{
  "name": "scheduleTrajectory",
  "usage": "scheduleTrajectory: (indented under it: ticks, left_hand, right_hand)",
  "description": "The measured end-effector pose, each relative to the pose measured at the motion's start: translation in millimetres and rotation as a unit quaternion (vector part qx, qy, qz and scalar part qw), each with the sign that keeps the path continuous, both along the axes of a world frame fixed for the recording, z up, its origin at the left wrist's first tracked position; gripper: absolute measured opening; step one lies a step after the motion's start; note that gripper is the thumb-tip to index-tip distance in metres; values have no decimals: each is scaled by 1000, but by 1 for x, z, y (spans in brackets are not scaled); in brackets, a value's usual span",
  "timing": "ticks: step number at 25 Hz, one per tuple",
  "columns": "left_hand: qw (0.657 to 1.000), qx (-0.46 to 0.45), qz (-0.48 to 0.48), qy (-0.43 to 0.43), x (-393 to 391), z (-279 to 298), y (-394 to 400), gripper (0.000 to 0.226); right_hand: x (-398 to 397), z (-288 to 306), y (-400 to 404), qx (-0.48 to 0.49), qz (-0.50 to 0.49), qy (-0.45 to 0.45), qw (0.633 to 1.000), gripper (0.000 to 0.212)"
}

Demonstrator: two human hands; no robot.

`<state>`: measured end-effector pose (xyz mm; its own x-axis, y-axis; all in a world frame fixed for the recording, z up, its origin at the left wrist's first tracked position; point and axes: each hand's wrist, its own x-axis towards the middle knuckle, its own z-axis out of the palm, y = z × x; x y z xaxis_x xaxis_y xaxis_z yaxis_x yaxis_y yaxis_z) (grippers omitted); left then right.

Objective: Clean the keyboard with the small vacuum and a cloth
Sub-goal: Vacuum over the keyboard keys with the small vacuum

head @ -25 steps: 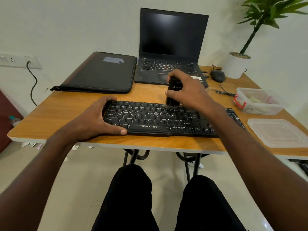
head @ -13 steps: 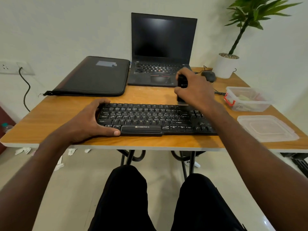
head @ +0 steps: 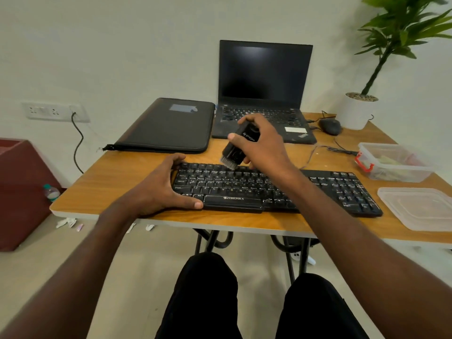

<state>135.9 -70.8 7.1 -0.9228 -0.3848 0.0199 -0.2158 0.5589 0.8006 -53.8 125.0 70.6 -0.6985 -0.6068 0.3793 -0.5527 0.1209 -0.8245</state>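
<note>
My left hand [head: 159, 189] clasps the left end of the keyboard [head: 269, 189] on the desk [head: 117, 182] while my right hand [head: 264, 143] grips the small vacuum [head: 238, 148], tilted, its brush seemingly touching the top key row.

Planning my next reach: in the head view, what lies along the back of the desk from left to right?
Black zip case → laptop → mouse → white plant pot.
</note>
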Motion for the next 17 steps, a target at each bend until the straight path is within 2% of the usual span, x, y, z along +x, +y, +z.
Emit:
scheduleTrajectory:
  ticks: [2, 8, 11, 13, 14, 15, 17]
  left_hand:
    - [1000, 13, 3, 7, 0, 0, 0, 155]
    - [999, 35, -1, 13, 0, -3, -3, 156]
    - [999, 33, -2, 13, -2, -3, -2, 151]
    - [1000, 29, 3, 12, -2, -3, -2, 147]
    - [1000, 27, 4, 11, -2, -3, -2, 146]
    - [1000, 24, 4, 12, -2, -3, -2, 146]
    - [1000, 20, 5, 16, -3, -2, -2, 146]
  right_hand:
    - [10, -2, -24, 2, 30, -39, 999, 34]
    - [29, -10, -71, 22, 47, 37, 998, 44]
    - [23, -5, -67, 133, 24, 142, 981, 48]
    - [19, 4, -64, 205, -52, 253, 944, 46]
    - [19, 6, -64, 208, -74, 283, 933, 44]
    - [21, 7, -63, 191, -75, 280, 938, 43]
    - [28, 4, -65, 131, -39, 204, 969, 43]
